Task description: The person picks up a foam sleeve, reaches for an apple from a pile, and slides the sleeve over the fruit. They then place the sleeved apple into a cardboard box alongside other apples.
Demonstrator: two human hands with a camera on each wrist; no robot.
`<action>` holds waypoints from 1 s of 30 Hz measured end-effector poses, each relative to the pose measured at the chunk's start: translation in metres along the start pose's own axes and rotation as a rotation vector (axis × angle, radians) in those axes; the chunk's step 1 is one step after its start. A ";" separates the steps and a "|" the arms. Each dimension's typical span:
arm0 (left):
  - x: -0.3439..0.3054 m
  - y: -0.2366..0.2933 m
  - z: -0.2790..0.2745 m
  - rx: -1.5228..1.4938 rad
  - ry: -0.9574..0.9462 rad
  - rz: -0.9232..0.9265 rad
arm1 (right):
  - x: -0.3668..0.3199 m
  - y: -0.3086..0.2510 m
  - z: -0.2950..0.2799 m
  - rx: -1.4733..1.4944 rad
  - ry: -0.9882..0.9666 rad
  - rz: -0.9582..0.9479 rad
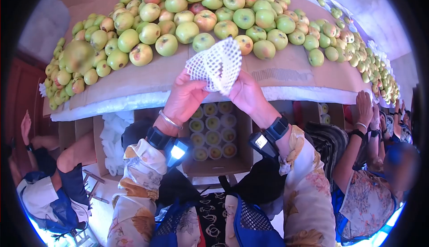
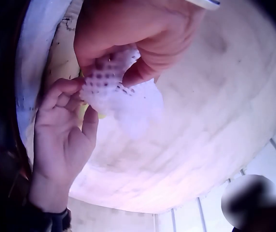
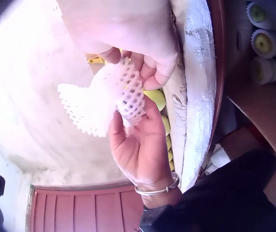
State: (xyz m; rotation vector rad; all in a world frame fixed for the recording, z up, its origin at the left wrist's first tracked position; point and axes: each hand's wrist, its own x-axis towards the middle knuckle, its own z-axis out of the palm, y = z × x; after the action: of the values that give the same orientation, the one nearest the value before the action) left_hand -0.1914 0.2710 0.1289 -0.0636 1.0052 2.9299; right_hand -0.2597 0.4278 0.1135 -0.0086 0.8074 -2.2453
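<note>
A white foam net sleeve (image 1: 218,66) is held up between both hands over the front edge of the cardboard-covered table. The left hand (image 1: 184,96), with a bangle at its wrist, pinches the sleeve's lower left side. On the other side the right hand (image 1: 251,96) grips it, its fingers partly behind the net. In the right wrist view the sleeve (image 3: 123,96) flares wide at one end, with the left hand (image 3: 140,145) below and the right hand (image 3: 128,29) above. The left wrist view shows the netting (image 2: 123,96) bunched between the fingers. No apple shows inside it.
Green and red apples (image 1: 187,32) are heaped across the table behind the hands. Below the table edge, a cardboard box (image 1: 214,170) holds rows of sleeved apples. White foam sleeves (image 1: 115,140) fill a box at left. Another person (image 1: 368,202) is at the right, another (image 1: 51,193) at the left.
</note>
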 end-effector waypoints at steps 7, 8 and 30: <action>-0.003 -0.007 -0.003 0.078 0.178 -0.062 | 0.005 -0.009 -0.001 -0.077 -0.009 -0.246; -0.001 -0.008 -0.003 0.117 0.243 -0.016 | 0.004 -0.013 -0.003 -0.097 -0.010 -0.276; 0.000 -0.016 -0.014 -0.340 0.030 -0.019 | 0.011 0.006 0.022 0.018 -0.096 -0.037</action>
State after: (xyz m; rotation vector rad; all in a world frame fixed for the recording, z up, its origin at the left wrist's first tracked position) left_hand -0.1899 0.2753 0.1085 -0.1271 0.4946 3.0553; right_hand -0.2584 0.4053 0.1248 -0.1230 0.7410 -2.2681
